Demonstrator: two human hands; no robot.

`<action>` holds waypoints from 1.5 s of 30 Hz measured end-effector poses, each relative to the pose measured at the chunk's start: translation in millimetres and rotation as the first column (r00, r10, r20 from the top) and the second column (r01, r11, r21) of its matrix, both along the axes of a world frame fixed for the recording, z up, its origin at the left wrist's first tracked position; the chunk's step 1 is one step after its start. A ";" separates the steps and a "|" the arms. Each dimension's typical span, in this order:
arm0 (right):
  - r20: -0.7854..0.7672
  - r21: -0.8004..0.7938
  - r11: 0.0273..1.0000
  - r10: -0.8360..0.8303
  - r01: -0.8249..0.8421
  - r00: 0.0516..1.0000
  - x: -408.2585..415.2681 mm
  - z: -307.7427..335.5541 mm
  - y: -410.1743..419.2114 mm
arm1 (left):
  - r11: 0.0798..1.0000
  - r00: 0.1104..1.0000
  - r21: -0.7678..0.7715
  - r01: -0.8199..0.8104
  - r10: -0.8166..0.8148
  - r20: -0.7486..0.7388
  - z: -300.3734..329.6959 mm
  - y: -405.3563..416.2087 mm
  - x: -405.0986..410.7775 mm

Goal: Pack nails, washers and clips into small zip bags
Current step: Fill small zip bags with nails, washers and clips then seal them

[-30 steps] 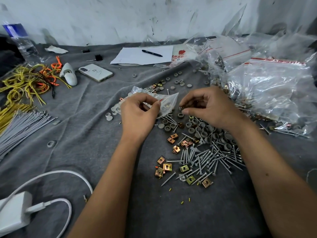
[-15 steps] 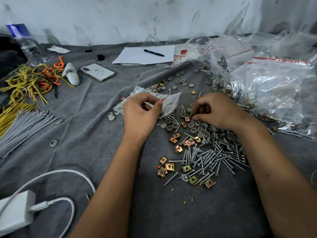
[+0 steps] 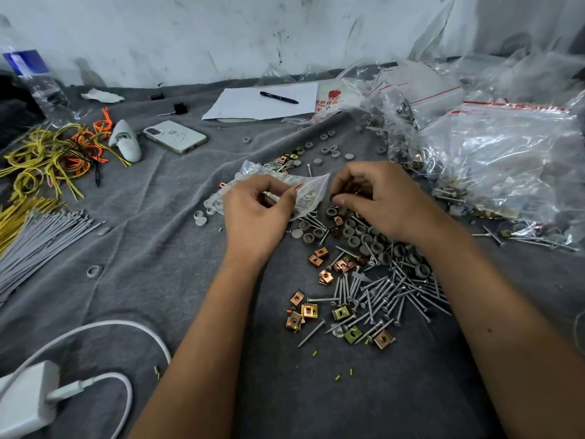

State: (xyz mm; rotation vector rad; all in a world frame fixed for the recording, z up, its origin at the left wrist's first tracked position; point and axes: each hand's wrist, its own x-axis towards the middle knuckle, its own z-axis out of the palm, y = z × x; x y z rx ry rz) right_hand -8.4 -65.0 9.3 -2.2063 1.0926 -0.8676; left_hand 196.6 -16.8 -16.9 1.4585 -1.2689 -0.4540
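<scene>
Two hands over grey cloth (image 3: 133, 248) | left hand (image 3: 256, 217) pinches small zip bag (image 3: 308, 194) at its mouth | right hand (image 3: 383, 201) fingertips pinch small parts beside bag | washers (image 3: 364, 236), clips (image 3: 304, 312), nails (image 3: 386, 299) heaped below right hand.

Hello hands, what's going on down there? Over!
Left hand pinches small zip bag. Right hand pinches small parts at its mouth. Washers, nails, clips loose below. Nothing blocking.
</scene>
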 end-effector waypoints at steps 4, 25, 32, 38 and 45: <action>0.100 -0.059 0.998 0.027 -0.021 0.995 6.1 1.1 7.7 | 1.000 1.000 -0.009 0.012 -0.012 0.020 -0.9 0.1 -2.6; 0.178 -0.291 0.761 -0.553 0.581 0.814 -4.5 -8.7 -11.2 | 0.967 0.979 -0.156 -0.202 0.200 -0.029 -9.2 -2.1 -13.1; -0.237 -0.253 0.879 -0.461 0.404 0.855 5.7 -14.2 -53.5 | 0.947 0.959 -0.157 -0.279 0.268 -0.089 -10.5 -4.3 -12.0; -0.397 -0.161 0.918 -0.396 0.362 0.828 22.3 -7.7 -82.8 | 0.944 0.957 -0.163 -0.287 0.275 -0.092 -10.4 -4.3 -11.4; -0.400 -0.096 0.951 -0.309 0.295 0.863 11.2 -9.3 -73.9 | 0.956 0.950 -0.099 -0.276 0.255 -0.180 -11.7 -6.6 -9.7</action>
